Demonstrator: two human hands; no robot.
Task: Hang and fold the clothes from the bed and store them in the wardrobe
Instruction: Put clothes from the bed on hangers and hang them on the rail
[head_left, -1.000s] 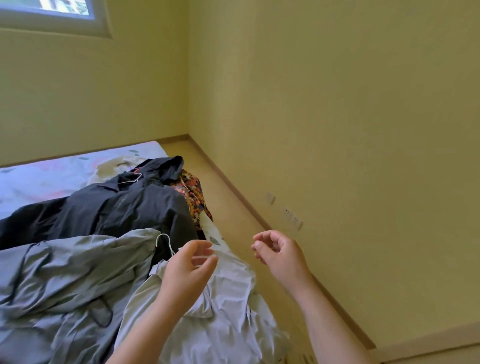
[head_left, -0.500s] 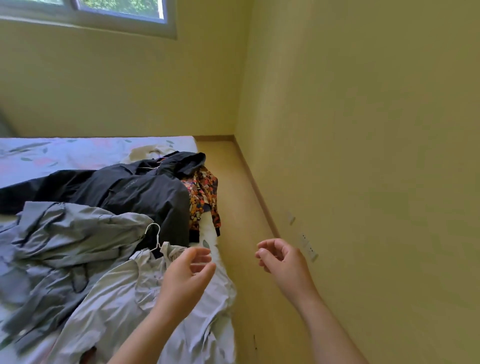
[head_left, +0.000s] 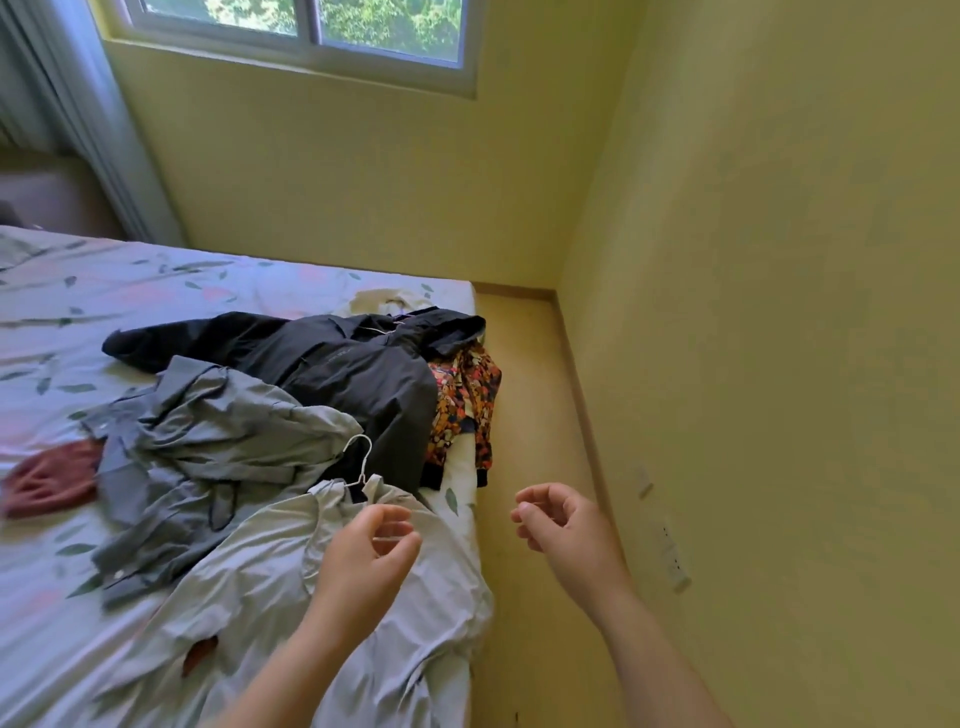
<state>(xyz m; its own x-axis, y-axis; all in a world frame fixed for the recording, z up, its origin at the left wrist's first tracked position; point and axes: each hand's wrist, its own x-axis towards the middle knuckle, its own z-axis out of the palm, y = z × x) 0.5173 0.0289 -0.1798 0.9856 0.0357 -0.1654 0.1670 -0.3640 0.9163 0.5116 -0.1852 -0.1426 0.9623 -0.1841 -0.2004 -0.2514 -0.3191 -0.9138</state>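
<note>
My left hand (head_left: 363, 561) hovers over the pale grey shirt (head_left: 291, 597) on the bed (head_left: 156, 291), with my right hand (head_left: 566, 525) at its 3 o'clock. Fingers (head_left: 389, 517) are loosely curled, holding nothing. The hanger hook (head_left: 361, 462) lies at 12 o'clock; grabbing cloth instead could slide the shirt off, I judge.

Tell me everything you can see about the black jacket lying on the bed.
The black hooded jacket looks like smooth, matte synthetic fabric, with faint lettering on the chest. It lies rumpled on the floral-sheeted bed near its right edge, hood toward the corner, one sleeve stretched left. A thin hanger hook shows at its collar. It covers part of an orange patterned garment and a cream garment; a dark grey shirt overlaps its near side. Neither the left hand nor the right hand touches it.
</note>
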